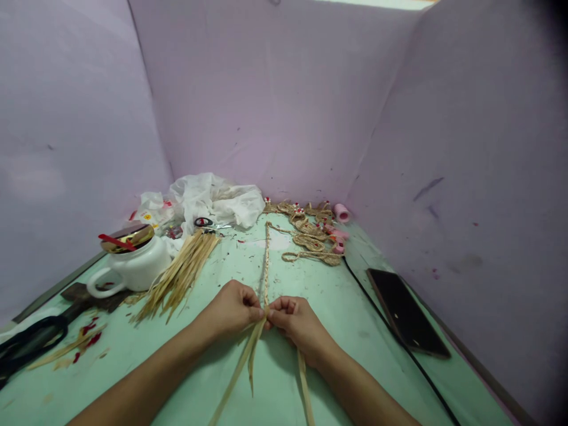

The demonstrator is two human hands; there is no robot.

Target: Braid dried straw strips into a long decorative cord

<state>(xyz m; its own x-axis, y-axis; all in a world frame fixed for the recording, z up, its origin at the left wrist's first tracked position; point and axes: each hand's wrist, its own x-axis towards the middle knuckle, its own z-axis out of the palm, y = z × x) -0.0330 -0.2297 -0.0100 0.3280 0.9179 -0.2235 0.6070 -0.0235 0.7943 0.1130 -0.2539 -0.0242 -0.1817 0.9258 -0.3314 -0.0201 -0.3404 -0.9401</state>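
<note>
We're working over the green desk [248, 266], & R of the white mug [142, 266] on it we're holding a straw braid [267, 260] that's running straight away from us. Our L hand [237, 305] is pinching the braid's near end btwn thumb & fingers; our R hand [299, 322] is pinching at the same spot, its fingers curling in & nearly meeting the L's. Loose strips [239, 373] are trailing toward us from the pinch, w/ another strip [304, 384] hanging below our R hand.

Just R of the mug, a strip bundle [184, 272] is lying fanned out. Atop the mug, a gold round item [142, 238] is sitting w/ a red stick [116, 241]. In front & L of the mug, black-handled scissors [20, 338] are lying near red scraps [93, 338]. Behind & R of it, a white plastic bag [217, 198] is slumping. Farther R of it, past the braid, coiled cords [308, 242] are lying near pink spools [341, 213]; farthest R of it, a dark phone [406, 313] is lying by a black cable [428, 377].
</note>
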